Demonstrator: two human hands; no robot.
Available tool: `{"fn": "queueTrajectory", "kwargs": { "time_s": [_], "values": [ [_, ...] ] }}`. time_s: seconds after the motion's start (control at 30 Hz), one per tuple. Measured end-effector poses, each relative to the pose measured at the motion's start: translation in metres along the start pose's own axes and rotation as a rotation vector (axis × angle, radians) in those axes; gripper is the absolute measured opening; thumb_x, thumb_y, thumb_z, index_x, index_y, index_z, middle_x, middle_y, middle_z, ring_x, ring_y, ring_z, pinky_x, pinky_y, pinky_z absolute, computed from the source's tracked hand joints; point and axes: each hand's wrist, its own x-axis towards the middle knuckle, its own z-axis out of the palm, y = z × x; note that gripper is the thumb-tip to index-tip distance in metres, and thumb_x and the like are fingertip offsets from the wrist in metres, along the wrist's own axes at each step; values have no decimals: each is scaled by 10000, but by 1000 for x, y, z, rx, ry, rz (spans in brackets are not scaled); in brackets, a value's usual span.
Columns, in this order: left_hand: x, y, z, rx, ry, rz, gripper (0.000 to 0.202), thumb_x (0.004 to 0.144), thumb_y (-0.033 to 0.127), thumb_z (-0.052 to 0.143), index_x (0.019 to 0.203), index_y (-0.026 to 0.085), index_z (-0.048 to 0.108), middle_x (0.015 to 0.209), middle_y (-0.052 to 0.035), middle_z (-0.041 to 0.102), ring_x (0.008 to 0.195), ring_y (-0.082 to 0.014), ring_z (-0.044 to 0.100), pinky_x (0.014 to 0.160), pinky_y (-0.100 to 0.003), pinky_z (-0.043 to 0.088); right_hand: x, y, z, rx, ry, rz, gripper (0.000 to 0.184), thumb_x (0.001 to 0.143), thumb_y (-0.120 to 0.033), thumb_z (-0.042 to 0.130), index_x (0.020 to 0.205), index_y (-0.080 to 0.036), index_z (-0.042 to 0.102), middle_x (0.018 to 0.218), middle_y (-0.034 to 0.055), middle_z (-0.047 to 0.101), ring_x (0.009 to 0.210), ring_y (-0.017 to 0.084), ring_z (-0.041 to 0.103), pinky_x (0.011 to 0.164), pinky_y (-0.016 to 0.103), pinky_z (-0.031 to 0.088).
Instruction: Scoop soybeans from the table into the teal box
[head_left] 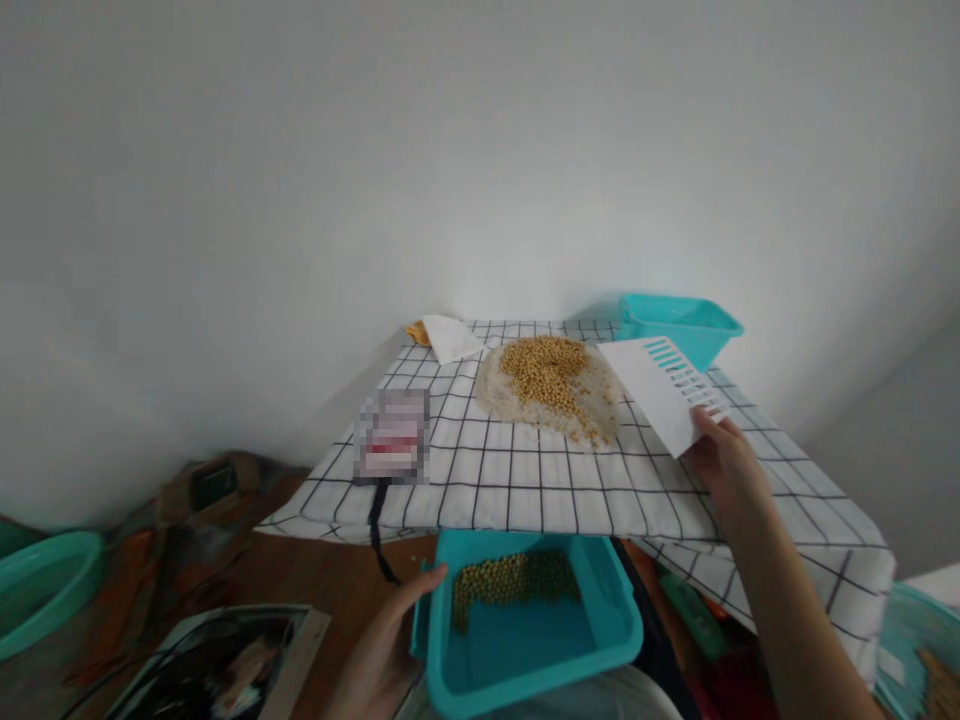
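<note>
My left hand point(390, 640) grips the left rim of a turquoise plastic basin point(517, 655), its thumb over the edge and its other fingers mostly hidden. Yellowish soybeans point(510, 578) lie at the basin's far side, which sits just below the table's front edge. In my right hand point(724, 455) is a white slotted sheet point(649, 390), pinched by its lower right edge and tilted above the table. Left of the sheet, a heap of soybeans point(544, 370) lies over a pale, grainy layer point(495, 395) on the checked tablecloth point(487, 490).
A second turquoise basin point(675, 315) stands at the table's back right. White paper point(450, 338) lies at the back left. A blurred-out object with a black strap point(379, 520) lies near the front left. A green tub point(52, 580) and an open box point(225, 660) are on the floor.
</note>
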Motion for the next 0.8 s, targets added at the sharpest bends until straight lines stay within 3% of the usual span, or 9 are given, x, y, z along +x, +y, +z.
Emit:
{"fn": "queueTrajectory", "kwargs": {
  "time_s": [0.17, 0.33, 0.43, 0.63, 0.8],
  "values": [
    [-4, -16, 4, 87, -74, 11, 106, 589, 337, 786, 613, 240, 749, 887, -124, 810, 1160, -392, 605, 986, -476, 493, -7, 2, 4, 7, 35, -18, 233, 705, -343, 724, 903, -237, 660, 941, 5, 702, 740, 160, 638, 559, 236, 491],
    [1, -27, 3, 27, -239, -136, 216, 614, 379, 781, 741, 205, 783, 871, -100, 822, 1132, -375, 632, 1024, -480, 454, -18, 5, 7, -69, 22, -71, 329, 724, -391, 700, 1010, -240, 641, 1045, 30, 700, 848, 205, 652, 591, 260, 500],
    [5, -27, 3, 13, -234, -229, 204, 675, 381, 742, 743, 191, 775, 825, -102, 825, 1119, -356, 646, 1035, -470, 443, -20, 6, 7, -124, 0, -93, 351, 748, -409, 675, 1056, -245, 633, 1089, 44, 691, 871, 223, 651, 597, 276, 495],
    [13, -29, 3, -1, -176, -232, 148, 681, 306, 747, 766, 186, 763, 821, -82, 828, 1117, -347, 650, 994, -466, 490, -20, 6, 11, -216, -106, -163, 349, 758, -428, 661, 1046, -231, 639, 1061, 70, 701, 839, 245, 661, 648, 326, 506],
    [19, -34, -1, -42, -205, -256, 188, 708, 325, 741, 835, 187, 755, 881, -76, 827, 1150, -330, 631, 986, -454, 501, -21, 5, 13, -247, -145, -191, 360, 777, -429, 642, 1070, -220, 629, 1088, 85, 693, 876, 257, 660, 717, 359, 510]
  ]
}}
